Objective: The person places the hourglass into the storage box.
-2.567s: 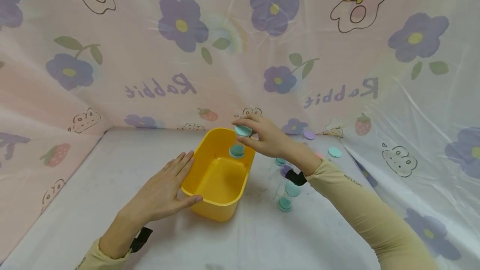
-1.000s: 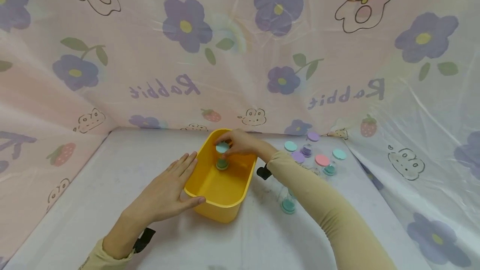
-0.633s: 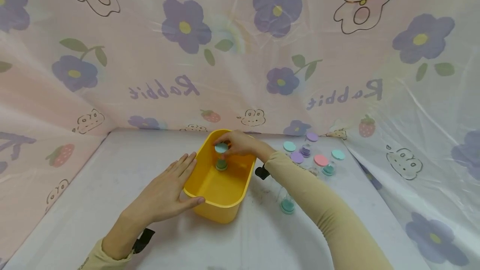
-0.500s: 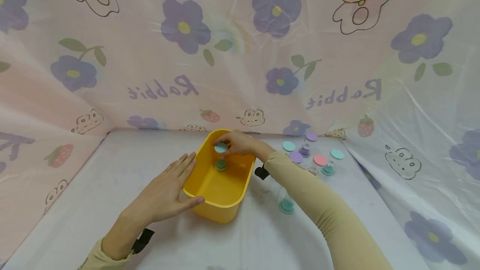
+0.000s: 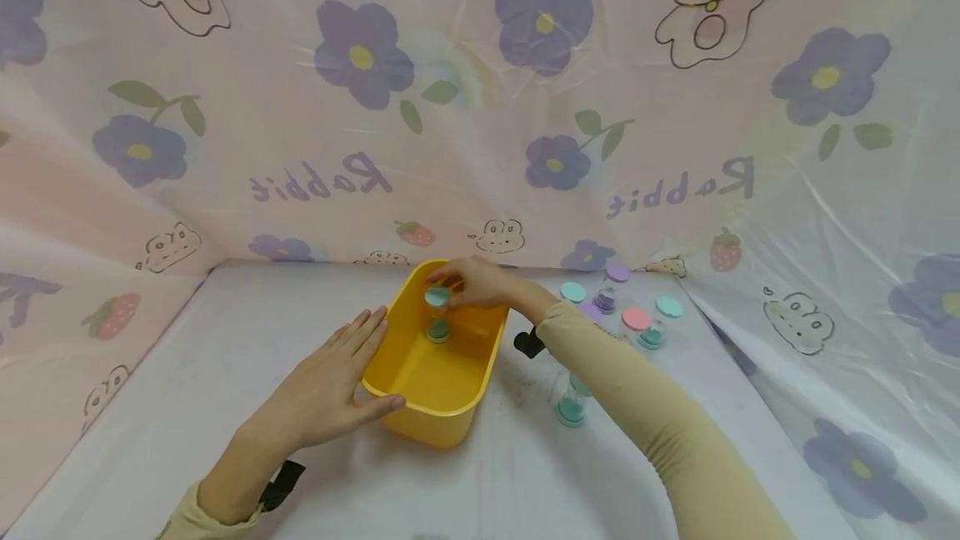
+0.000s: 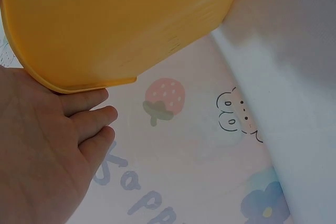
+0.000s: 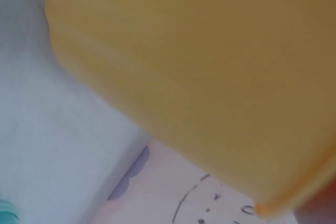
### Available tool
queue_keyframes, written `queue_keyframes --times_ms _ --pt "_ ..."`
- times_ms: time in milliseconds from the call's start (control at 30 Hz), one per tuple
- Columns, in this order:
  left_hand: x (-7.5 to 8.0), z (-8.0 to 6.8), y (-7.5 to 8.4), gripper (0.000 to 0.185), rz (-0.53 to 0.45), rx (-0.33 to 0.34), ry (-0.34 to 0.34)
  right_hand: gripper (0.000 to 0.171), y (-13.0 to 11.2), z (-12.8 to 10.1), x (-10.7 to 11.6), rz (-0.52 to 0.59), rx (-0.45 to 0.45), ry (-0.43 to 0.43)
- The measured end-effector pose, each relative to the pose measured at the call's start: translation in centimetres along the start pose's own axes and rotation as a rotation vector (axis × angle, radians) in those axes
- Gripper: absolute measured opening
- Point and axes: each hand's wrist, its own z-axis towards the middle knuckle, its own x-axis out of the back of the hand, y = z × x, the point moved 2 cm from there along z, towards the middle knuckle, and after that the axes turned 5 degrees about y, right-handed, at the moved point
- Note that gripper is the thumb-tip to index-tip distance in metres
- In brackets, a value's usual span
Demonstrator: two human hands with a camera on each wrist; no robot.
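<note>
A yellow tub (image 5: 442, 422) stands on the white tabletop. Inside it, toward the far end, a teal-capped hourglass (image 5: 437, 298) is upright with green sand in its lower bulb. My right hand (image 5: 480, 282) reaches over the tub's right rim, fingers bent loosely right beside the hourglass cap, the thumb drawn slightly to its right. My left hand (image 5: 318, 394) lies with straight fingers along the tub's left side, its thumb across the near rim. The left wrist view shows the left hand's fingers (image 6: 94, 121) extended against the tub's rim (image 6: 68, 88).
Right of the tub stand several more hourglasses: a purple one (image 5: 617, 274), a pink one (image 5: 636, 319), teal ones (image 5: 667, 307) and another teal one (image 5: 572, 412) partly behind the right sleeve. A printed curtain (image 5: 450, 190) hangs behind and at both sides.
My right hand has brought the hourglass down from the tub's rim and stood it inside. In the last half second the fingers have shifted slightly right and up from its cap. The left hand stays put.
</note>
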Motion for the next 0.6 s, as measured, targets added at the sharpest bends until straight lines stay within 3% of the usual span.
queue_keyframes --times_ms 267,600 --pt "-0.1 -0.1 0.0 0.103 -0.006 0.012 -0.016 0.05 -1.3 -2.3 2.1 0.023 0.027 0.076" --pt "-0.1 0.0 0.0 0.103 0.0 0.007 -0.009 0.042 -2.5 -6.9 5.2 0.052 0.13 0.238"
